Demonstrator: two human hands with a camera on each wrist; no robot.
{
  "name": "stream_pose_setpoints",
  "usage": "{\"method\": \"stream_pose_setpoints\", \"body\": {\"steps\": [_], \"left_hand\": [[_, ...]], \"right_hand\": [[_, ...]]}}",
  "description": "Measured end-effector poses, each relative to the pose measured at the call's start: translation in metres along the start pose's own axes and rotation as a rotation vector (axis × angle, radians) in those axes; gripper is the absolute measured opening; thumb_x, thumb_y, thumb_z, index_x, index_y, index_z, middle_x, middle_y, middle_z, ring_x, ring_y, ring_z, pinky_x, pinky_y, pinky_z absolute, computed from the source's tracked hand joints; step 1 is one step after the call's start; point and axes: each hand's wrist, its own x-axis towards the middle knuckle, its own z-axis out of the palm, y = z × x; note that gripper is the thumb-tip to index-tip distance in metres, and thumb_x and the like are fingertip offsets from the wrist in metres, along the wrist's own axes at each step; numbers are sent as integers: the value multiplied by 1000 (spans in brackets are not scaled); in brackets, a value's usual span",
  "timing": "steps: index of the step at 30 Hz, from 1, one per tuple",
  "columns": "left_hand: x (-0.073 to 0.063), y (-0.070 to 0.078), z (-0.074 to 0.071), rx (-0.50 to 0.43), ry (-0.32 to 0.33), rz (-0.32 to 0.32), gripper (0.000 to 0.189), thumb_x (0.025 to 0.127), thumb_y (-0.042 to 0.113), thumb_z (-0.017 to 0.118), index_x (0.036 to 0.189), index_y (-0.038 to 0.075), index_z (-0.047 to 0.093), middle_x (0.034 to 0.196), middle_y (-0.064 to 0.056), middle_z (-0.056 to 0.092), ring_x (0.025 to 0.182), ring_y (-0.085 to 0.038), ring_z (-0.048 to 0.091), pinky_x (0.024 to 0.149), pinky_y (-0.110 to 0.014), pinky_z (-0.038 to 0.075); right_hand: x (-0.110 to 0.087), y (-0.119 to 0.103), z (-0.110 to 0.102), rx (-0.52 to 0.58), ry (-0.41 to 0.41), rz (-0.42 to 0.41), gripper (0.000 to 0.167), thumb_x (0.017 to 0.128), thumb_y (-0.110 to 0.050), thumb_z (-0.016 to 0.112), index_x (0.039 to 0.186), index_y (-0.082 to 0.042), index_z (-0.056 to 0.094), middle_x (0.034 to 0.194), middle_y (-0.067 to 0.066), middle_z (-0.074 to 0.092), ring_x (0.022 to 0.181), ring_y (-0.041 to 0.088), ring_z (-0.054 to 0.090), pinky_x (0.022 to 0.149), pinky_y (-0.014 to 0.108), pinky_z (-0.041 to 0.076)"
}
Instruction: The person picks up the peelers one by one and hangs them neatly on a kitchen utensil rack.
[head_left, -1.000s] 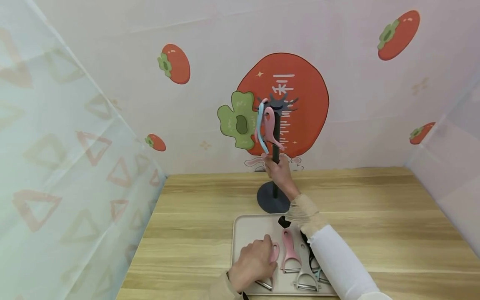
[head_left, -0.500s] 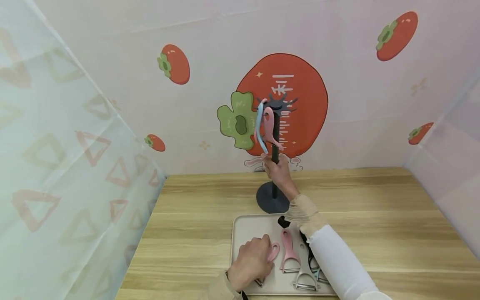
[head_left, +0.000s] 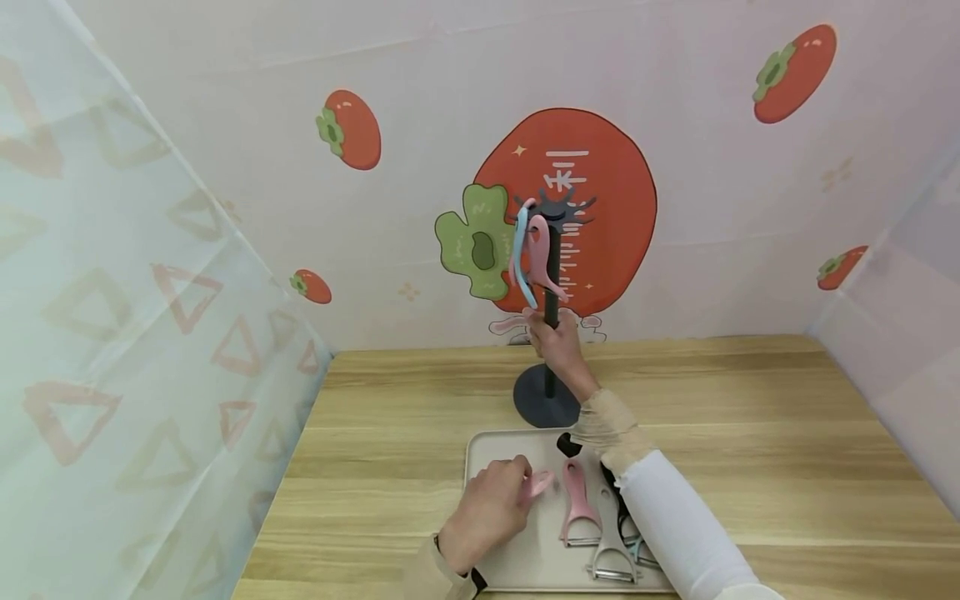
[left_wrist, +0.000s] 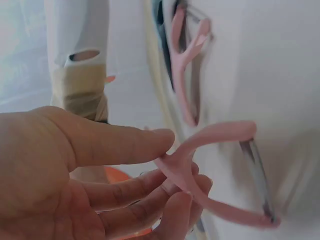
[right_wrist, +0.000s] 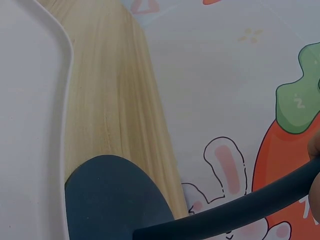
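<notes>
My left hand [head_left: 489, 507] pinches a pink peeler [left_wrist: 220, 133] by its handle, thumb on one side and fingers on the other. In the left wrist view its Y-shaped head and metal blade point away from the palm, over the tray [head_left: 546, 554]. Only the handle end shows beyond the hand in the head view. My right hand [head_left: 558, 346] grips the upright pole of a dark stand [head_left: 542, 407], below its hooks. On the hooks' left side hang a light blue peeler [head_left: 519, 254] and a pink hanging peeler [head_left: 539, 250], with more pink behind.
Right of my left hand, the tray bears another pink peeler [head_left: 576, 490], a grey peeler [head_left: 608, 530], a light blue peeler [head_left: 642, 553] and black handles, partly under my right sleeve [head_left: 678, 517]. The stand's base rests behind the tray, close to the patterned back wall [head_left: 420, 317].
My left hand has picked up the pink peeler from the tray and shifted slightly up and left with it. The right hand stays on the pole.
</notes>
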Motion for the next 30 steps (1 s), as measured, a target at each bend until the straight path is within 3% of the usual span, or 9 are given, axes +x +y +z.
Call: {"method": "stream_pose_setpoints", "body": {"steps": [8, 13, 18, 23, 25, 30], "left_hand": [[1, -11, -13, -73, 61, 35, 16, 93, 5, 79, 105, 7, 69, 88, -4, 70, 70, -11, 56, 64, -28, 49], [3, -16, -24, -117, 105, 70, 17, 94, -2, 75, 109, 3, 69, 95, -8, 71, 76, -12, 59, 67, -26, 52], [8, -20, -39, -173, 150, 88, 24, 94, -9, 71, 117, -1, 67, 102, -14, 73, 81, -15, 65, 67, -26, 54], [16, -22, -49, -234, 236, 125, 2, 102, 0, 68, 101, 2, 67, 76, -6, 63, 63, -11, 54, 56, -23, 47], [18, -22, -52, -245, 265, 142, 8, 104, 6, 68, 97, 4, 66, 70, -3, 55, 60, -10, 49, 54, -23, 44], [23, -21, -63, -239, 332, 186, 3, 103, 5, 70, 104, 3, 69, 81, -5, 66, 76, -16, 68, 68, -27, 59]], "right_hand": [[-1, -1, 0, -14, -27, 9, 56, 111, -11, 53, 58, 0, 40, 47, -5, 34, 35, 13, 27, 38, 28, 24], [-1, 0, 1, -22, -29, 26, 61, 112, -20, 56, 57, 1, 39, 47, -4, 33, 34, 13, 27, 39, 27, 24], [-1, -1, 0, -33, -20, 20, 60, 112, -14, 54, 56, 0, 39, 47, -5, 34, 35, 13, 28, 39, 27, 25], [0, -1, 0, -23, -22, 8, 56, 111, -11, 52, 58, -1, 40, 47, -4, 33, 34, 14, 26, 38, 29, 24], [0, -1, -1, -25, -22, 8, 55, 111, -10, 52, 58, -2, 40, 47, -4, 33, 34, 15, 27, 38, 29, 24], [-1, -1, -1, -55, -17, 17, 58, 112, -15, 54, 57, -2, 40, 47, -6, 34, 35, 13, 28, 39, 29, 24]]}}
